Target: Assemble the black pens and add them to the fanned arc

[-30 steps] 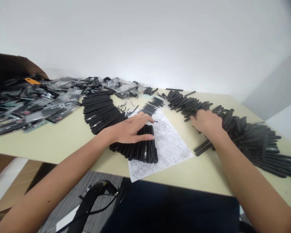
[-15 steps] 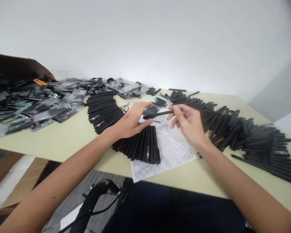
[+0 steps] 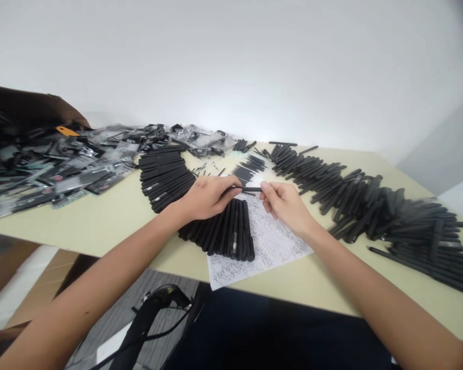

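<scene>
Matte black pen, held, left hand, right hand

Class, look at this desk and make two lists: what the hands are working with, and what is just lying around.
In use: left hand, right hand, black pen pinched between them.
Lying about: fanned rows of black pens, scribbled paper sheet, plastic-wrapped packets, cream table.

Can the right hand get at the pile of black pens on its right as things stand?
Probably yes. The right hand is pinching a black pen together with the left hand, so it would have to let go first, but nothing appears to stand between it and the pile of black pens.
</scene>
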The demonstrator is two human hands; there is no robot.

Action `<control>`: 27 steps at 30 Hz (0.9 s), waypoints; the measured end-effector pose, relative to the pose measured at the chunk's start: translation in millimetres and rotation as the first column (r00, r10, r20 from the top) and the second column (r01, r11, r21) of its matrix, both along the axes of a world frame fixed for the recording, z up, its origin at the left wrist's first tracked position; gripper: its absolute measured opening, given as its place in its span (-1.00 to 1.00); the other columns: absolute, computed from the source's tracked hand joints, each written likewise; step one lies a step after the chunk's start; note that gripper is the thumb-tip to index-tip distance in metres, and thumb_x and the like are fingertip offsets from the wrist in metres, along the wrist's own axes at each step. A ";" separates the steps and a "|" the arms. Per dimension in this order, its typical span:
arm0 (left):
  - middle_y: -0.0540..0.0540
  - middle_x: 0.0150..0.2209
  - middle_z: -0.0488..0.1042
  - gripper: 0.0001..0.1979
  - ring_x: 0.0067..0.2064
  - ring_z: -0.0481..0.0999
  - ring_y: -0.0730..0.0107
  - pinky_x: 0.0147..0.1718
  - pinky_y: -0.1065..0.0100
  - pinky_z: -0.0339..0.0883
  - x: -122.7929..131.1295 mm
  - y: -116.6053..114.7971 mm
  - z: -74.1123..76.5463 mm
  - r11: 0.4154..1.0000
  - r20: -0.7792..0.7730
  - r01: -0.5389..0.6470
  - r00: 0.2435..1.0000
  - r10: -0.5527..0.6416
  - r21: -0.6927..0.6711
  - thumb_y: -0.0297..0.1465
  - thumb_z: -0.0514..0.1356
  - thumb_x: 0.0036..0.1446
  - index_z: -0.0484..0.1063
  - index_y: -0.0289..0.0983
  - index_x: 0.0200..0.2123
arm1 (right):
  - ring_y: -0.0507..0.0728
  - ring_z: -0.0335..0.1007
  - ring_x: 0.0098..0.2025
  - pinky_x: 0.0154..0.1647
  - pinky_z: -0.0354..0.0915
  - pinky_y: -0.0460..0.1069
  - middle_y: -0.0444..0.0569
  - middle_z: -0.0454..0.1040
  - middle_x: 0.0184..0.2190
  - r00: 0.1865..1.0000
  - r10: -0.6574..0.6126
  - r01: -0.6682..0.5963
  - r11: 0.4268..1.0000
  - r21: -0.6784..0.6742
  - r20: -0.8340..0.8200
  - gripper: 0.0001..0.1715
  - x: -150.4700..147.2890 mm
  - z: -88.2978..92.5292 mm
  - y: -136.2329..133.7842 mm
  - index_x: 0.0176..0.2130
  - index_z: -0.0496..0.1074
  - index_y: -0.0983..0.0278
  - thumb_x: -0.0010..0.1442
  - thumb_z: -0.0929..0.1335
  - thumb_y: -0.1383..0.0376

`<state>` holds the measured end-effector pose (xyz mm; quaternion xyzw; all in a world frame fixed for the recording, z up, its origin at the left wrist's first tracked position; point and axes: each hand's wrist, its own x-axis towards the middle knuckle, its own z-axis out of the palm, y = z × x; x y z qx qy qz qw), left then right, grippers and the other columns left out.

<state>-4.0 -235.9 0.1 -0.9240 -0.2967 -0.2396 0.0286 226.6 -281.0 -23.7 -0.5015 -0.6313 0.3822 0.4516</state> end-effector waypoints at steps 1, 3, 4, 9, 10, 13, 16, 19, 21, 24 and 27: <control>0.00 -0.48 0.52 -0.69 -0.45 0.50 0.41 -0.42 0.40 0.20 0.1 -1.4 0.8 1.000 -0.037 -0.016 0.999 0.016 0.010 -0.22 0.01 0.43 0.48 -0.25 -0.16 | -0.05 0.10 -0.71 -0.67 0.04 -0.10 -0.17 0.34 -0.69 1.000 0.009 -0.009 1.000 0.009 0.011 -0.39 -0.3 0.3 -0.3 -0.44 0.41 0.27 0.33 0.28 -0.15; 0.05 -0.61 0.37 -0.63 -0.55 0.40 0.43 -0.48 0.39 0.10 0.5 -3.5 1.5 0.998 -0.074 -0.047 0.996 0.050 0.048 -0.17 -0.01 0.44 0.46 -0.25 -0.26 | -0.04 0.11 -0.70 -0.65 0.07 -0.09 -0.17 0.34 -0.68 0.999 0.029 -0.029 0.999 0.026 0.026 -0.40 -1.1 1.8 -1.6 -0.44 0.41 0.27 0.33 0.28 -0.15; 0.05 -0.63 0.33 -0.61 -0.56 0.37 0.43 -0.49 0.39 0.08 0.9 -4.1 1.4 0.995 -0.068 -0.066 0.995 0.072 0.075 -0.15 -0.01 0.43 0.45 -0.25 -0.29 | -0.04 0.13 -0.69 -0.65 0.08 -0.09 -0.17 0.35 -0.68 0.999 0.035 -0.036 0.999 0.040 0.028 -0.40 -1.6 2.7 -2.5 -0.44 0.41 0.26 0.34 0.28 -0.15; 0.03 -0.66 0.28 -0.55 -0.56 0.35 0.39 -0.48 0.38 0.03 4.2 -5.1 0.0 0.975 -0.035 -0.151 0.987 0.158 0.164 -0.08 -0.02 0.41 0.45 -0.25 -0.34 | 0.00 0.26 -0.66 -0.61 0.19 -0.07 -0.13 0.43 -0.61 0.999 0.039 -0.040 0.990 0.134 0.012 -0.45 -4.1 5.5 -5.2 -0.39 0.43 0.26 0.32 0.30 -0.13; 0.02 -0.66 0.28 -0.54 -0.55 0.35 0.38 -0.47 0.37 0.03 5.0 -5.4 -0.2 0.975 -0.041 -0.161 0.985 0.169 0.151 -0.08 -0.02 0.41 0.46 -0.25 -0.35 | 0.00 0.28 -0.65 -0.60 0.20 -0.07 -0.12 0.44 -0.60 0.999 0.041 -0.041 0.990 0.133 -0.002 -0.46 -4.6 5.5 -5.2 -0.39 0.43 0.26 0.32 0.31 -0.13; -0.01 -0.63 0.31 -0.52 -0.51 0.38 0.35 -0.43 0.37 0.08 6.8 -6.3 -0.9 0.978 -0.063 -0.191 0.979 0.196 0.079 -0.05 -0.02 0.40 0.49 -0.24 -0.35 | 0.00 0.28 -0.67 -0.61 0.20 -0.07 -0.11 0.44 -0.59 0.998 0.048 -0.043 0.994 0.099 -0.039 -0.48 -5.1 4.7 -4.3 -0.39 0.44 0.28 0.32 0.33 -0.08; -0.04 -0.61 0.35 -0.46 -0.47 0.41 0.31 -0.39 0.35 0.12 7.4 -5.6 -2.6 0.977 -0.090 -0.211 0.973 0.213 0.025 0.01 -0.02 0.38 0.49 -0.24 -0.42 | 0.00 0.32 -0.64 -0.58 0.23 -0.07 -0.10 0.45 -0.57 0.998 0.056 -0.052 0.992 0.114 -0.030 -0.52 -3.6 3.7 -2.4 -0.40 0.43 0.29 0.32 0.34 -0.04; -0.05 -0.62 0.35 -0.39 -0.47 0.40 0.31 -0.40 0.35 0.10 6.8 -3.4 -4.5 0.970 -0.083 -0.240 0.967 0.242 0.034 0.09 0.00 0.34 0.44 -0.25 -0.50 | 0.01 0.36 -0.58 -0.54 0.26 -0.07 -0.08 0.48 -0.52 0.998 0.069 -0.068 0.984 0.164 -0.006 -0.55 -1.3 3.8 -1.3 -0.38 0.44 0.29 0.32 0.35 -0.02; -0.03 -0.63 0.33 -0.40 -0.49 0.38 0.34 -0.42 0.36 0.07 5.9 -2.0 -4.7 0.966 -0.058 -0.254 0.965 0.257 0.041 0.10 0.00 0.34 0.43 -0.25 -0.49 | 0.01 0.36 -0.59 -0.55 0.26 -0.07 -0.08 0.49 -0.52 0.998 0.055 -0.055 0.983 0.174 0.002 -0.55 -0.6 4.5 -1.7 -0.36 0.46 0.28 0.32 0.35 -0.03; 0.03 -0.63 0.32 -0.49 -0.53 0.36 0.39 -0.45 0.39 0.05 3.1 -0.7 -2.0 0.977 -0.045 -0.211 0.977 0.210 -0.010 0.05 0.02 0.36 0.43 -0.25 -0.37 | 0.01 0.33 -0.63 -0.59 0.23 -0.08 -0.09 0.48 -0.56 1.000 -0.020 0.017 0.988 0.156 0.014 -0.51 -0.3 5.0 -2.6 -0.35 0.47 0.28 0.31 0.34 -0.08; 0.07 -0.59 0.36 -0.61 -0.51 0.40 0.39 -0.43 0.41 0.10 -0.2 -0.5 1.9 0.988 -0.023 -0.143 0.990 0.142 -0.059 -0.04 0.04 0.38 0.41 -0.24 -0.15 | 0.00 0.26 -0.70 -0.66 0.16 -0.08 -0.10 0.42 -0.66 0.993 -0.119 0.119 0.989 0.092 0.000 -0.40 1.4 3.8 -1.6 -0.45 0.44 0.28 0.32 0.30 -0.14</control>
